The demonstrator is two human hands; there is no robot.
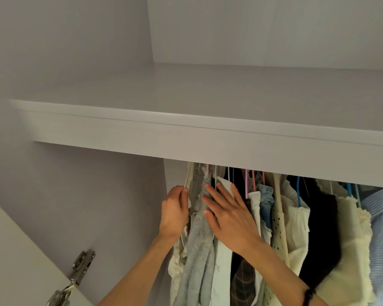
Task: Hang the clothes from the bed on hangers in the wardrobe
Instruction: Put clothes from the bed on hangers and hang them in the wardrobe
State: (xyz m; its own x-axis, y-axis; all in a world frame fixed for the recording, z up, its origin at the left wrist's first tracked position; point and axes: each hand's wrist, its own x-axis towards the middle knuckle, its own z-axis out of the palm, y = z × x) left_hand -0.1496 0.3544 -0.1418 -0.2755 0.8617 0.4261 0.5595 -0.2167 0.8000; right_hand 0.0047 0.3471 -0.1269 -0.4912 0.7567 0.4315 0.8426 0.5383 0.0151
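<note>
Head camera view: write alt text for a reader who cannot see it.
Two bare hands work among clothes hanging tightly packed under a white wardrobe shelf: the left hand pinches a thin pale hanger at the row's left end, while the right hand lies flat and open against the garments beside it. A metal door hinge shows at lower left.

Rail zone is packed: hanging clothes [274,217] sit garment against garment from the left end to the right frame edge, no open slot between the hangers [253,184]. The shelf [186,138] front edge overhangs the hanger hooks, so reach from above is blocked; the rail itself is hidden. Open room is on the left, between the first garment and the wardrobe side wall [97,195]. Door hinge [82,266] sticks out low on that wall. Shelf top is bare. Both hands, left hand [174,213] and right hand [228,217], occupy the left end.
</note>
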